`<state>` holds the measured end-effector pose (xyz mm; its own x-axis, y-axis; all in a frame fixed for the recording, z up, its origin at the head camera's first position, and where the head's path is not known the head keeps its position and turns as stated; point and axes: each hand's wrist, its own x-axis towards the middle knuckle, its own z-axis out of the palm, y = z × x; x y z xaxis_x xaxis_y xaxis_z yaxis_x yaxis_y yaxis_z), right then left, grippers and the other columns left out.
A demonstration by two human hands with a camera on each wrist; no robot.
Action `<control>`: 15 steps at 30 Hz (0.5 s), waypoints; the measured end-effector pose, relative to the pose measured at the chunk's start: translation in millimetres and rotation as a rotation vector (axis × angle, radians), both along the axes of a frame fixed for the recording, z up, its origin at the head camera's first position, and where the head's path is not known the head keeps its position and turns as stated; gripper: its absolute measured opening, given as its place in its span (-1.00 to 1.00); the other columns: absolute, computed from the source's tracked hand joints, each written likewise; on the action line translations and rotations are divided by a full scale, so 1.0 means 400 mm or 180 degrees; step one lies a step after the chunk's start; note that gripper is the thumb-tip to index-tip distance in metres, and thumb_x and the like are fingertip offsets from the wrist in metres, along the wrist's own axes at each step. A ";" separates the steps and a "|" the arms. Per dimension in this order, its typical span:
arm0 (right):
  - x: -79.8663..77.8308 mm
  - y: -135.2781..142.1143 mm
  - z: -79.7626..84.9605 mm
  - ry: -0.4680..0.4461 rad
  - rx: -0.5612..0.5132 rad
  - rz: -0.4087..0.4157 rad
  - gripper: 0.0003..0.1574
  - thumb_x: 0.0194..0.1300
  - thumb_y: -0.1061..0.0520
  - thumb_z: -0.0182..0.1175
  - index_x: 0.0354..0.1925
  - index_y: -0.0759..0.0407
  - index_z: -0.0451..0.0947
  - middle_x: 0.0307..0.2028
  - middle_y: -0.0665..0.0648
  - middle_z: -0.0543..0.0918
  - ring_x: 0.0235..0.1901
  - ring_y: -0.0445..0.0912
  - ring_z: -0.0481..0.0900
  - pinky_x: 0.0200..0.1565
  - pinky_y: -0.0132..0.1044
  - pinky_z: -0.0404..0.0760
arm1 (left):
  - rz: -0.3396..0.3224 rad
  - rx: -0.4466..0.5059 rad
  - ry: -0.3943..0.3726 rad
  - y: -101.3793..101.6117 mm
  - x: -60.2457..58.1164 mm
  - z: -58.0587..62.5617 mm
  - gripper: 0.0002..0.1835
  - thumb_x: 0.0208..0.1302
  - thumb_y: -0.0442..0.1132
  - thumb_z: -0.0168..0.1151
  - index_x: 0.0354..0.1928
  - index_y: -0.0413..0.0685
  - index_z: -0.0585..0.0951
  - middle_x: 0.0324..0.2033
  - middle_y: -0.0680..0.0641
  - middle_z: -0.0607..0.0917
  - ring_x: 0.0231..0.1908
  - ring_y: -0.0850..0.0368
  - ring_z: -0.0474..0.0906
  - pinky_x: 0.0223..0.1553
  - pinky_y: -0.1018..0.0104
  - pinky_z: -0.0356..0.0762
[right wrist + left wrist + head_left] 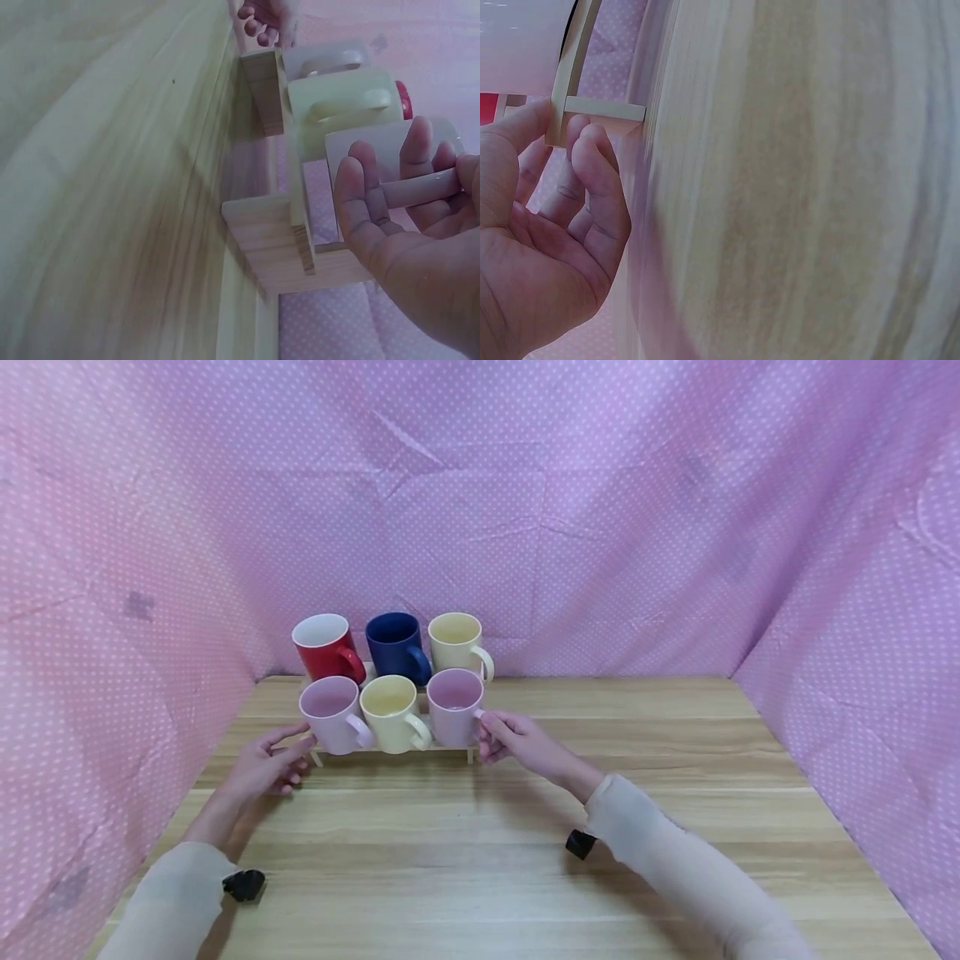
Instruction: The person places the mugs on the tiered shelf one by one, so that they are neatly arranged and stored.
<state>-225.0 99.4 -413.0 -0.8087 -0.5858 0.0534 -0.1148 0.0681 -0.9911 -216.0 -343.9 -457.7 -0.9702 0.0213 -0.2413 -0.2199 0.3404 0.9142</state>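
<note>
My right hand holds the handle of the pink mug at the right end of the front row. Its thumb lies on the handle in the right wrist view, with fingers around it. At the other end, my left hand pinches the end of a wooden rack's board between thumb and fingers. Just above that hand stands another pink mug, its handle pointing right. Between the two pink mugs is a pale yellow mug on the same front step.
The back step carries a red mug with a white inside, a navy blue mug and a second pale yellow mug. Wooden tabletop extends in front and right of the rack. Pink dotted cloth hangs behind and at both sides.
</note>
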 end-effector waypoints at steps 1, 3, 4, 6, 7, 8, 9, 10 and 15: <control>-0.003 -0.001 -0.004 0.0005 0.0007 0.0003 -0.46 0.68 -0.04 -0.14 -0.16 0.46 0.42 -0.36 0.15 0.61 -0.15 0.47 0.56 0.03 0.35 0.53 | 0.0005 -0.0001 -0.0005 0.001 0.000 -0.001 -0.20 0.38 0.17 0.28 0.55 0.09 0.27 -0.42 -0.02 0.69 -0.54 0.19 0.56 -0.51 0.30 0.64; -0.008 -0.003 -0.012 0.0001 0.0020 0.0016 -0.43 0.68 -0.03 -0.15 -0.12 0.53 0.40 -0.36 0.15 0.61 -0.12 0.52 0.53 0.04 0.36 0.52 | -0.0002 0.0014 -0.0008 0.002 0.000 -0.001 -0.19 0.38 0.16 0.28 0.55 0.08 0.25 -0.42 -0.02 0.69 -0.54 0.19 0.56 -0.52 0.30 0.64; -0.011 -0.003 -0.016 -0.0001 0.0036 0.0020 -0.43 0.68 -0.03 -0.15 -0.11 0.53 0.40 -0.35 0.15 0.62 -0.12 0.51 0.54 0.04 0.36 0.53 | 0.0003 0.0024 -0.0011 0.003 -0.001 -0.001 -0.19 0.38 0.16 0.29 0.55 0.08 0.25 -0.42 -0.03 0.69 -0.54 0.19 0.56 -0.52 0.30 0.64; -0.016 -0.003 -0.025 -0.0002 0.0062 0.0016 -0.44 0.68 -0.02 -0.15 -0.11 0.52 0.41 -0.35 0.16 0.63 -0.15 0.43 0.58 0.03 0.33 0.55 | 0.0000 0.0053 -0.0022 0.003 -0.001 0.000 -0.20 0.39 0.15 0.29 0.55 0.08 0.25 -0.42 -0.03 0.69 -0.54 0.18 0.56 -0.52 0.30 0.64; -0.018 -0.003 -0.029 -0.0021 0.0070 0.0011 -0.44 0.68 -0.02 -0.15 -0.11 0.51 0.41 -0.35 0.17 0.63 -0.15 0.41 0.59 0.03 0.32 0.56 | -0.0018 0.0072 -0.0021 0.003 -0.001 0.001 -0.19 0.39 0.14 0.28 0.56 0.07 0.24 -0.41 -0.04 0.68 -0.54 0.18 0.56 -0.53 0.29 0.63; -0.019 -0.003 -0.032 -0.0030 0.0074 0.0003 -0.44 0.68 -0.02 -0.15 -0.11 0.51 0.42 -0.34 0.18 0.63 -0.16 0.39 0.61 0.02 0.31 0.56 | -0.0022 0.0076 -0.0017 0.003 -0.002 0.001 -0.19 0.39 0.14 0.28 0.56 0.07 0.23 -0.41 -0.05 0.69 -0.54 0.18 0.56 -0.53 0.29 0.64; -0.019 -0.003 -0.034 -0.0029 0.0082 -0.0011 -0.45 0.68 -0.02 -0.15 -0.11 0.50 0.42 -0.34 0.18 0.64 -0.17 0.35 0.62 0.02 0.30 0.57 | -0.0027 0.0071 -0.0009 0.002 -0.003 0.001 -0.19 0.40 0.14 0.28 0.56 0.07 0.23 -0.41 -0.05 0.69 -0.54 0.18 0.56 -0.53 0.29 0.63; -0.020 -0.004 -0.035 -0.0033 0.0083 -0.0020 -0.45 0.68 -0.02 -0.15 -0.11 0.49 0.43 -0.34 0.19 0.64 -0.18 0.33 0.63 0.01 0.30 0.57 | -0.0021 0.0079 -0.0012 0.003 -0.003 0.002 -0.19 0.40 0.14 0.28 0.56 0.06 0.24 -0.41 -0.05 0.69 -0.54 0.18 0.56 -0.53 0.29 0.63; -0.017 -0.008 -0.038 0.0014 0.0116 -0.0105 -0.42 0.68 -0.02 -0.16 -0.09 0.54 0.41 -0.37 0.15 0.65 -0.25 0.19 0.66 -0.01 0.32 0.58 | -0.0015 0.0065 -0.0027 0.004 -0.002 0.003 -0.18 0.38 0.16 0.28 0.56 0.06 0.23 -0.43 -0.01 0.68 -0.54 0.18 0.55 -0.52 0.30 0.63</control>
<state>-232.0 96.1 -428.2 -0.8274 -0.5604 0.0359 -0.1161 0.1081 -0.9873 -216.8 -342.3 -456.5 -0.9680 0.0309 -0.2490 -0.2261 0.3227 0.9191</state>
